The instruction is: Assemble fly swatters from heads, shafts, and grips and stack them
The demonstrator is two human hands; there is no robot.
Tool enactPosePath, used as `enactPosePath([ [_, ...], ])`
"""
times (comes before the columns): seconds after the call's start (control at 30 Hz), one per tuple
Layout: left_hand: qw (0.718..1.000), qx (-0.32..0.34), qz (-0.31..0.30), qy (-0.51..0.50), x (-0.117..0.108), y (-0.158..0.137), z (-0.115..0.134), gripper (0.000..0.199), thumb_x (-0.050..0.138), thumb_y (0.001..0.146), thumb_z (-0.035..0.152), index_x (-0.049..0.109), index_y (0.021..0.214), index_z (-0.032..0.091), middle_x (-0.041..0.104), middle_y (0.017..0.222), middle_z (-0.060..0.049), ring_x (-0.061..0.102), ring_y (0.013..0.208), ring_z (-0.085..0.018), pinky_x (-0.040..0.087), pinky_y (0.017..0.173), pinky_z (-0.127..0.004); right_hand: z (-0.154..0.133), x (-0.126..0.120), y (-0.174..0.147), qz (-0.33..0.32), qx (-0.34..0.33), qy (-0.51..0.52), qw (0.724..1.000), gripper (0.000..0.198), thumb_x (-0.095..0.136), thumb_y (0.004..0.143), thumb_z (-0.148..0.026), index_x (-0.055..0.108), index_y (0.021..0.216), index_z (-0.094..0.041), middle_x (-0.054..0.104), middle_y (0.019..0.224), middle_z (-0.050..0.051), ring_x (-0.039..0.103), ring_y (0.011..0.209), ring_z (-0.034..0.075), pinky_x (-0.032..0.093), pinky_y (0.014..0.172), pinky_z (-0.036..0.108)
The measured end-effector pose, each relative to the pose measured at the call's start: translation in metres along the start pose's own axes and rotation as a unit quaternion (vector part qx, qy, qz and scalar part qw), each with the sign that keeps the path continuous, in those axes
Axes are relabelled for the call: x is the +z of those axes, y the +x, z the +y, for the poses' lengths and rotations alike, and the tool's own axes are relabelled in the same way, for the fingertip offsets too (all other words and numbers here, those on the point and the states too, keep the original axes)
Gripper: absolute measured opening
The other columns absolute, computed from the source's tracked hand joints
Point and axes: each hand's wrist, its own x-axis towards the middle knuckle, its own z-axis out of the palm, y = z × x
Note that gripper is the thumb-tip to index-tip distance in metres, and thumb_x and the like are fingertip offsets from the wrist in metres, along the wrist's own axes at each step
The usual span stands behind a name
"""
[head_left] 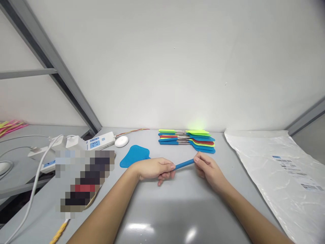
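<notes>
A blue fly swatter [184, 164] is held level between both hands, its perforated head [135, 156] out to the left and its handle to the right. My left hand [154, 169] is closed where the handle meets the shaft, and it hides the shaft. The fingers of my right hand [207, 167] pinch the far right end of the handle. Just behind the hands lies a stack of fly swatters [175, 142] in blue, green, yellow and red, with handles left and heads right.
A white plastic mailing bag [269, 169] with printed labels lies at the right. On the left are a power strip [101, 141] with plugs and cables, a round white device [121, 141] and a pixelated object [85, 183]. A pale wall [175, 67] stands behind the grey table [162, 210].
</notes>
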Motion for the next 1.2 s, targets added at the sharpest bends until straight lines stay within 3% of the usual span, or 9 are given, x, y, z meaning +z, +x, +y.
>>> enactPosePath([
  [0.33,0.998,-0.017,0.028,0.058,0.002,-0.004,0.001,0.045,0.054,0.08,0.06,0.069,0.082,0.018,0.036,0.058,0.003,0.027,0.047,-0.009,0.025,0.043,-0.022,-0.006,-0.004,-0.007,-0.003,-0.041,-0.206,0.978,0.041,0.041,0.092,-0.051,0.034,0.066,-0.021,0.031,0.064,-0.005,0.031,0.06,0.011,0.026,0.055,0.025],
  [0.43,0.995,-0.011,0.025,0.092,-0.003,-0.008,0.002,0.044,0.054,0.08,0.059,0.068,0.087,0.018,0.041,0.06,0.003,0.034,0.048,-0.009,0.034,0.047,-0.023,-0.002,-0.004,-0.005,0.025,-0.045,-0.197,0.979,0.042,0.042,0.092,-0.051,0.033,0.064,-0.021,0.032,0.061,-0.005,0.032,0.058,0.011,0.027,0.055,0.025],
  [0.6,0.996,-0.006,0.026,0.079,-0.005,-0.008,-0.001,0.043,0.05,0.082,0.06,0.061,0.08,0.018,0.035,0.059,0.004,0.036,0.052,-0.011,0.045,0.053,-0.027,0.005,-0.012,0.0,0.154,-0.057,-0.122,0.979,0.042,0.04,0.092,-0.052,0.034,0.064,-0.022,0.032,0.055,-0.006,0.033,0.052,0.011,0.027,0.051,0.026],
  [0.7,0.993,-0.029,0.033,0.11,-0.002,-0.004,0.0,0.039,0.048,0.083,0.058,0.053,0.078,0.02,0.034,0.057,0.005,0.036,0.051,-0.011,0.045,0.052,-0.025,0.003,-0.017,0.001,0.14,-0.06,-0.204,0.967,0.035,0.044,0.091,-0.051,0.046,0.071,-0.022,0.043,0.059,-0.005,0.039,0.055,0.012,0.031,0.053,0.026],
  [0.8,0.975,-0.054,0.075,0.2,0.002,-0.004,0.004,0.039,0.042,0.086,0.057,0.052,0.081,0.02,0.038,0.057,0.005,0.043,0.049,-0.011,0.041,0.051,-0.024,0.0,-0.018,-0.001,0.046,-0.095,-0.36,0.927,0.026,0.051,0.089,-0.047,0.056,0.08,-0.022,0.057,0.074,-0.001,0.048,0.067,0.015,0.036,0.062,0.028],
  [0.9,0.949,-0.066,0.108,0.29,0.005,-0.006,0.009,0.039,0.036,0.088,0.055,0.057,0.087,0.021,0.045,0.059,0.004,0.048,0.05,-0.012,0.037,0.05,-0.024,0.0,-0.015,-0.002,-0.032,-0.127,-0.459,0.879,0.023,0.046,0.092,-0.041,0.057,0.085,-0.023,0.06,0.081,0.0,0.052,0.076,0.017,0.038,0.069,0.029],
  [1.1,0.887,-0.021,0.155,0.433,0.015,-0.005,0.01,0.034,0.035,0.092,0.044,0.062,0.09,0.025,0.064,0.089,-0.001,0.057,0.08,-0.018,0.037,0.064,-0.025,0.004,-0.007,-0.005,-0.058,-0.156,-0.563,0.809,0.025,0.036,0.098,-0.036,0.055,0.09,-0.022,0.06,0.084,0.001,0.053,0.075,0.017,0.035,0.068,0.029],
  [1.2,0.874,-0.005,0.158,0.459,0.021,-0.001,0.008,0.035,0.033,0.093,0.043,0.061,0.09,0.024,0.066,0.089,-0.002,0.058,0.081,-0.018,0.036,0.064,-0.026,0.004,-0.003,-0.005,-0.065,-0.188,-0.595,0.778,0.025,0.038,0.098,-0.036,0.052,0.085,-0.021,0.059,0.081,0.001,0.052,0.073,0.016,0.033,0.067,0.029],
])
